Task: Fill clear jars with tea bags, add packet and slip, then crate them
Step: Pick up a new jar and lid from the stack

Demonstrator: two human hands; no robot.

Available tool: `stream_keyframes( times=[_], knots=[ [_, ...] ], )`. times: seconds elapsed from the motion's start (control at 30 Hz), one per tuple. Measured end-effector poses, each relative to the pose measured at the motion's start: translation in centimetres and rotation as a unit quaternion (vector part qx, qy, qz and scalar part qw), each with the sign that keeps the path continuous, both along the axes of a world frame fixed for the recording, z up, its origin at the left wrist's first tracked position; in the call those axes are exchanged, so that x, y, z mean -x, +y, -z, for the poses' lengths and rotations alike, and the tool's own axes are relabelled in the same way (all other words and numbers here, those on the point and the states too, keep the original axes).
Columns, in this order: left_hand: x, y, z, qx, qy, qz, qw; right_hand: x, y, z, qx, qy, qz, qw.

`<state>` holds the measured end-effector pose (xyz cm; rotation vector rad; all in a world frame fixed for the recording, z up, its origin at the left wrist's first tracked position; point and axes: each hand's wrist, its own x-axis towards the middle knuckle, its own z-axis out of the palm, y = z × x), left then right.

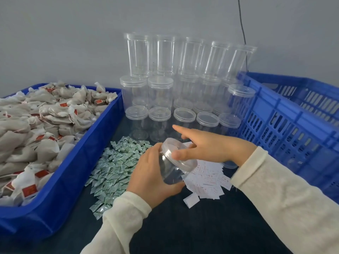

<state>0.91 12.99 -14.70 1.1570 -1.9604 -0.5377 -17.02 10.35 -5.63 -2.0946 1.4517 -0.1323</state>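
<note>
My left hand (150, 173) grips the body of a clear empty jar (172, 171), tilted with its lid end pointing up and right. My right hand (203, 145) rests on the jar's clear lid (178, 153), thumb against the rim and forefinger stretched out toward the stacked jars. Tea bags (36, 121) with red tags fill the blue tray (73, 162) on the left. Green-and-white packets (113, 165) lie in a heap on the dark table. White paper slips (207, 182) lie under and right of the jar. The blue slatted crate (286, 125) stands on the right.
Empty lidded clear jars (183, 85) are stacked three high against the grey wall, between the tray and the crate. A black cable (242, 24) hangs down the wall behind them. Dark table surface (183, 226) lies in front, between my sleeves.
</note>
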Motion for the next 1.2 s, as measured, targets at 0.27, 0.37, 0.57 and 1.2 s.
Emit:
stream_keyframes(
  times=[0.27, 0.37, 0.57, 1.2],
  knots=[
    [0.0, -0.1, 0.4, -0.001, -0.014, -0.002, 1.0, -1.0, -0.2, -1.2, 0.012, 0.066, -0.064, 0.996],
    [-0.4, -0.2, 0.3, -0.017, -0.009, 0.027, 0.999, -0.7, -0.2, -2.0, -0.001, 0.051, -0.12, 0.991],
    [-1.1, -0.4, 0.1, -0.089, 0.034, 0.084, 0.992, 1.4, -0.1, -4.0, 0.001, -0.011, -0.152, 0.988],
    [-0.9, -0.8, 1.8, -0.056, 0.092, 0.061, 0.992, 10.6, -2.8, 16.1, 0.231, -0.071, 0.522, 0.818]
  ],
)
